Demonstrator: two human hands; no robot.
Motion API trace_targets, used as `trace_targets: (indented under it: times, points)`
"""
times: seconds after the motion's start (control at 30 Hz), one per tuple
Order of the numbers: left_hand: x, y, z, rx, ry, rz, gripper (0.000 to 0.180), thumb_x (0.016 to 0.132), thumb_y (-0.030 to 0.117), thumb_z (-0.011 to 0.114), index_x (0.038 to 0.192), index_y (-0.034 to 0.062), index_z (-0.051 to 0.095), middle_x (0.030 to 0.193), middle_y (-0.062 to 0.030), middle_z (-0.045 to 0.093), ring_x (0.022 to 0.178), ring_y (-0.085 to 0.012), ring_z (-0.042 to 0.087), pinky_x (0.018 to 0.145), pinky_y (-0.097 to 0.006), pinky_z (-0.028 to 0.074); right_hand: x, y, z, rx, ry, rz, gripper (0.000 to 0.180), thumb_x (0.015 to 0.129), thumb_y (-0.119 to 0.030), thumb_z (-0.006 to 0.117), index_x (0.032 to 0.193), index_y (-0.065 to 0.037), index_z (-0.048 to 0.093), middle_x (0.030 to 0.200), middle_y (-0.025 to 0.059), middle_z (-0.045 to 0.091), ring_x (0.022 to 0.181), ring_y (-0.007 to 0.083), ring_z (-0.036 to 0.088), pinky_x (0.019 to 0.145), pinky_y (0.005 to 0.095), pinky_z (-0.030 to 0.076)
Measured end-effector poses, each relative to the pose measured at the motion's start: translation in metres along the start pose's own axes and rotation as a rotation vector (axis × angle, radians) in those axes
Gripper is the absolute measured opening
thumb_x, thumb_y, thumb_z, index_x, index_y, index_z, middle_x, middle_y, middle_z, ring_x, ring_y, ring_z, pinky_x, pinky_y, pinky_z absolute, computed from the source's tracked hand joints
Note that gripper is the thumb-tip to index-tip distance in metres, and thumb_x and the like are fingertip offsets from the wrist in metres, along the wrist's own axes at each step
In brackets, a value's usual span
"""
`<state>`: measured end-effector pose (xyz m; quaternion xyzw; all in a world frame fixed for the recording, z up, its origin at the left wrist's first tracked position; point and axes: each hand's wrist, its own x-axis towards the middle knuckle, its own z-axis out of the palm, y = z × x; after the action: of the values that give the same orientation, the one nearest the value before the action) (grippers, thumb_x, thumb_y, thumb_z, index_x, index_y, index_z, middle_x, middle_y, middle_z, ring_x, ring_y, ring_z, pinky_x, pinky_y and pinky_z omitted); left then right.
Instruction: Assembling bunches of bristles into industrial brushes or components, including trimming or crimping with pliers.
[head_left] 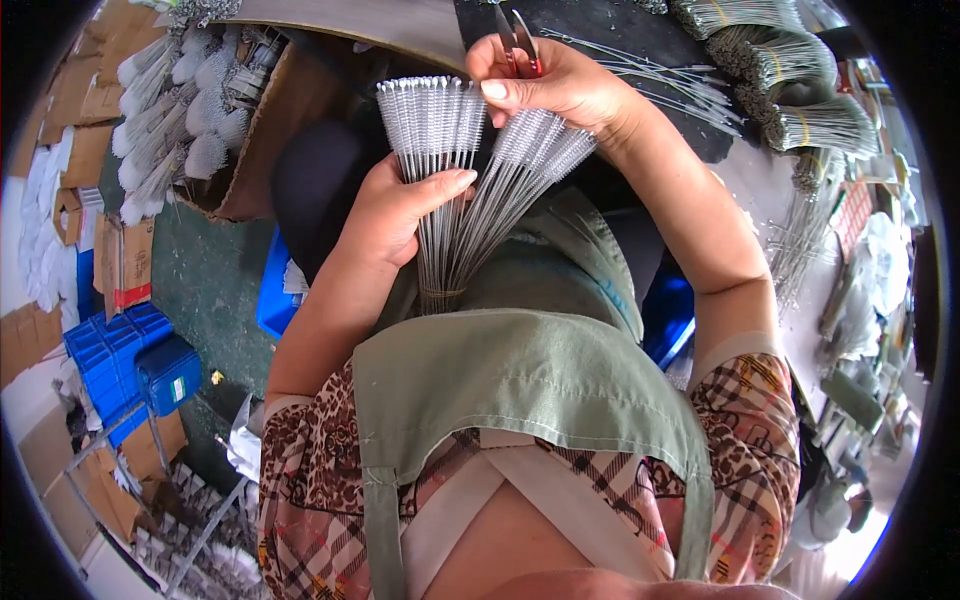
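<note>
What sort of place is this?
Likely a small brush-making workshop: a fan of thin silver wire-stemmed brushes in the left hand, yellow-banded bundles of silver wire stems at upper right, and white-bristled brush bundles piled at upper left.

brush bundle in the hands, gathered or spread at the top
Spread: the brush bundle parts into two fans with a gap between, the left hand gripping the left one; lower down, the wires converge.
</note>
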<state>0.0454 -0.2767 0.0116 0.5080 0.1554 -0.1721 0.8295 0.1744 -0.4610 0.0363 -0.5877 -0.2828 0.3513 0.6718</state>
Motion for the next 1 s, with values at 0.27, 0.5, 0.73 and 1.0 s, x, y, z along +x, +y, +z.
trace_targets:
  times: [0.27,0.5,0.73,1.0]
  points:
    - [-0.003,0.002,0.002,-0.036,-0.034,0.042,0.022,0.078,0.005,0.069,0.097,0.0007,0.060,0.084,-0.0066,0.064,0.069,-0.0145,0.061,0.064,-0.028,0.051,0.001,0.008,-0.005,-0.068,-0.006,-0.068,0.030,0.079,-0.035,0.070,0.076,-0.008,0.059,0.072,0.0002,0.054,0.073,0.0123,0.054,0.072,0.0261,0.043]
    - [-0.003,0.004,0.004,0.050,-0.053,0.045,0.026,0.079,0.009,0.068,0.102,0.0001,0.058,0.086,-0.0072,0.063,0.073,-0.0159,0.061,0.068,-0.030,0.050,0.003,0.016,-0.015,-0.014,-0.102,-0.091,0.031,0.079,-0.031,0.072,0.093,-0.006,0.061,0.082,-0.0002,0.059,0.074,0.0113,0.057,0.074,0.0253,0.046]
    - [0.002,0.012,-0.009,0.008,-0.120,-0.048,0.030,0.077,0.011,0.070,0.102,0.0001,0.058,0.089,-0.0068,0.063,0.079,-0.0158,0.060,0.072,-0.030,0.049,0.002,0.008,-0.006,-0.028,0.045,-0.043,0.029,0.076,-0.021,0.076,0.096,-0.005,0.062,0.083,-0.0002,0.059,0.077,0.0115,0.057,0.074,0.0233,0.048]
    - [0.002,0.010,-0.003,0.076,-0.057,0.003,0.027,0.077,0.007,0.069,0.102,-0.0004,0.059,0.088,-0.0065,0.064,0.077,-0.0146,0.061,0.073,-0.029,0.049,0.001,0.007,-0.004,0.047,0.058,-0.034,0.022,0.077,-0.014,0.074,0.093,-0.006,0.062,0.080,0.0010,0.061,0.072,0.0114,0.060,0.068,0.0252,0.051]
